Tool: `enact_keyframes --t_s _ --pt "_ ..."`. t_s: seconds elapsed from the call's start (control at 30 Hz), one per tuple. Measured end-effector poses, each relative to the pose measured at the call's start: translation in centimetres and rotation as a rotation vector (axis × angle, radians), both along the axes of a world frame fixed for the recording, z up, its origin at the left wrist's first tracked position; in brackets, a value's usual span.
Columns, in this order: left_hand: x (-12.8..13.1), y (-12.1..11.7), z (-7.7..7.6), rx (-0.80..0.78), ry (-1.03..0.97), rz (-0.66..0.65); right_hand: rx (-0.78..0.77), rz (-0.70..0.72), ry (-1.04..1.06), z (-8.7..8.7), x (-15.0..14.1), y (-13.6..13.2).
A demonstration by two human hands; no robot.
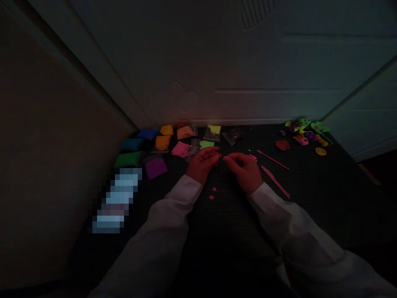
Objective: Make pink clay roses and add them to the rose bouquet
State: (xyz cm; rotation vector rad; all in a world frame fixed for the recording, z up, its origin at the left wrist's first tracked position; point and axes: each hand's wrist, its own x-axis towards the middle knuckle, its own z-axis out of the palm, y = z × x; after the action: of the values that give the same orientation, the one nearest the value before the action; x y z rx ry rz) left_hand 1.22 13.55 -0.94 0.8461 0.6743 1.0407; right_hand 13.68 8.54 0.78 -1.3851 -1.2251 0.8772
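Observation:
Over the middle of the dark table, my left hand (203, 163) and my right hand (245, 170) face each other with fingertips almost touching. A small piece of pink clay (225, 158) is pinched in the right fingertips. The left thumb and forefinger are pressed together; whether a bit of clay is between them is too dim to tell. On the table nearer to me lie two small pink clay discs (213, 193). A pink clay piece with a frilled outline (252, 158) sits just behind the right hand. To its right are a pink thin stick tool (273, 159) and a pink clay knife (275, 181).
Bags of coloured clay, such as purple (156, 167), green (128, 159) and orange (163, 142), line the left and back. Finished-looking clay shapes (305, 126) and a red lump (282, 145) are at back right. A pixelated bright rectangle (118, 200) is at left. A white panel (198, 62) rises behind.

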Motion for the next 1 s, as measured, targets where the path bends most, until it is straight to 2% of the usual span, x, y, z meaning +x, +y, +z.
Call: enact_keyframes --t_s 0.2,0.5,0.73,1.0 --pt "0.02 -0.06 -0.50 0.112 0.125 -0.032 -0.015 -0.013 0.081 0.18 0.01 0.05" --pt "-0.08 0.19 -0.91 0.166 0.208 -0.023 -0.038 0.004 0.108 0.06 -0.11 0.06" --pt "0.02 -0.02 -0.65 0.144 0.181 -0.024 -0.011 -0.017 0.082 0.28 0.23 -0.13" --pt "0.00 -0.04 -0.55 0.145 0.200 -0.045 0.009 0.001 -0.068 -0.01 0.35 -0.10"
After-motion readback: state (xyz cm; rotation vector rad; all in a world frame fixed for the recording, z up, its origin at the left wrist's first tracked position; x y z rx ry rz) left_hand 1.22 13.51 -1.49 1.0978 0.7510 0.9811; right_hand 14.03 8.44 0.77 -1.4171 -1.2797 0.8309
